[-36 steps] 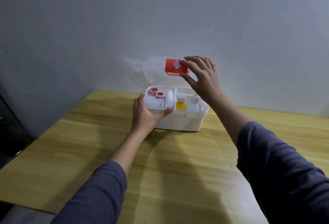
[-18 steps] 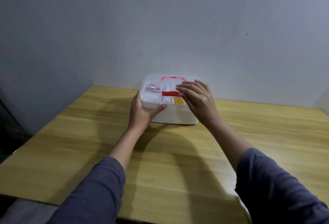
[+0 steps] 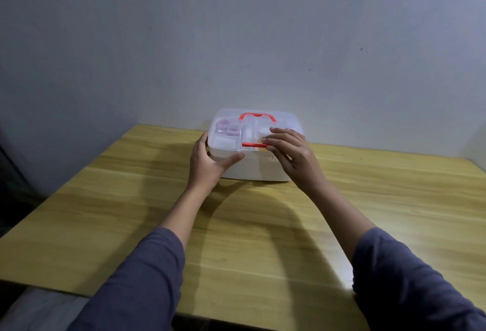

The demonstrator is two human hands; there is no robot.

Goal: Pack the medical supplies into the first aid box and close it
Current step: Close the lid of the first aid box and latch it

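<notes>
The white first aid box [image 3: 259, 170] stands at the far middle of the wooden table, its clear lid [image 3: 226, 141] lying flat on top with a red handle [image 3: 256, 115]. Tape rolls [image 3: 228, 128] and other supplies show through the lid. My left hand [image 3: 207, 165] grips the box's front left corner, thumb across the front wall. My right hand [image 3: 292, 153] rests flat on the lid's front right part, fingers spread over a red latch [image 3: 251, 144].
The wooden table [image 3: 263, 225] runs from the near edge to a plain grey wall [image 3: 236, 41] just behind the box. The table's left edge drops to a dark area at the left.
The lid stood upright a second ago with my right hand on it; it came down half a second ago and now lies flat. My left hand stayed on the box's corner.
</notes>
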